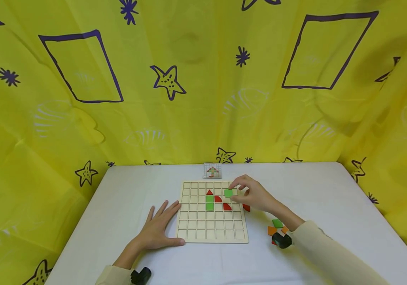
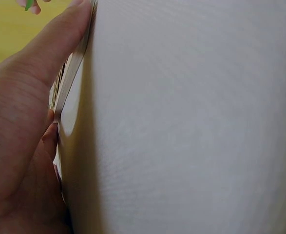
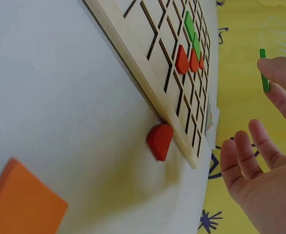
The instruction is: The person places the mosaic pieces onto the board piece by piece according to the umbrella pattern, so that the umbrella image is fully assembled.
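Between thumb and index finger, my right hand [image 1: 254,196] pinches a green square tile [image 3: 264,73]. It holds the tile over the upper right of a pale wooden grid board [image 1: 221,224], its other fingers fanned out in the right wrist view. On the board sit a red triangle tile [image 1: 209,192], two green square tiles [image 1: 209,202] stacked below it, and two red quarter-round tiles [image 1: 227,207] to their right. My left hand [image 1: 157,232] lies spread along the board's left side, thumb at the near left corner and fingertips at the edge.
A small pattern card [image 1: 212,170] lies beyond the board. One red rounded tile [image 3: 160,142] rests beside the board's right edge. Farther right are loose tiles, among them an orange tile [image 1: 272,230] and a green tile [image 1: 277,223], partly under my right wrist camera [image 1: 281,240].
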Available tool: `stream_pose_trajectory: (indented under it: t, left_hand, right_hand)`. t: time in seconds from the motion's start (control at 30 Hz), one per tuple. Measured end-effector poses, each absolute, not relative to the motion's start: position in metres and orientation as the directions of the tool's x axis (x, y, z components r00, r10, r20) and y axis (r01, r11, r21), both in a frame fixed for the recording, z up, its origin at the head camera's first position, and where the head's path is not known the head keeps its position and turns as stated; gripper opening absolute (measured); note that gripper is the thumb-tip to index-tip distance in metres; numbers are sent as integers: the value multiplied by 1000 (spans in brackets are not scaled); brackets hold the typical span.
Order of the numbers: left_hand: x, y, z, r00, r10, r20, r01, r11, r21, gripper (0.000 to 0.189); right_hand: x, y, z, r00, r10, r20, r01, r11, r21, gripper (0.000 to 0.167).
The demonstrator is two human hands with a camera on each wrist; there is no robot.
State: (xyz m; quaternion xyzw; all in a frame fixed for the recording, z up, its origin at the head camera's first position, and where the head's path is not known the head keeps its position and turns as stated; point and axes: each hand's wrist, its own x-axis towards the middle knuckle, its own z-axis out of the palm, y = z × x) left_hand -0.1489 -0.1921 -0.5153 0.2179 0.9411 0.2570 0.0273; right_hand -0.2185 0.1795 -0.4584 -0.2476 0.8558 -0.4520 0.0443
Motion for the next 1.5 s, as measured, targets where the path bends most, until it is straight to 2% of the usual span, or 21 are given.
stream_pose_trajectory:
  t: [0.23,0.53,0.97,1.23,1.5]
  left_hand:
    - [-149,-194,-520,-889,442,116,437,747,502,113]
    - [-151,-195,-523,-894,436,105,426,754,500,114]
    - [-148,-192,-512,-904,426,29,380,772,510,113]
    - [-151,-194,-522,-903,426,66,401,774,490,116]
    - [-150,-192,-513,-908,419,-11,359,791,496,115]
  right_hand:
    - [-217,164,-468,-897,-430,105,-324,476,-818,21]
    - [-214,148,-482,-922,-379,71,-267,492,-829,20]
    - [-211,139,-496,-929,-351,119,-309,559,-770,19]
    - [-208,135,-497,-934,-344,92,-293,594,-749,18]
    - [-207,135,-498,-923,-370,105,-325,606,-726,17]
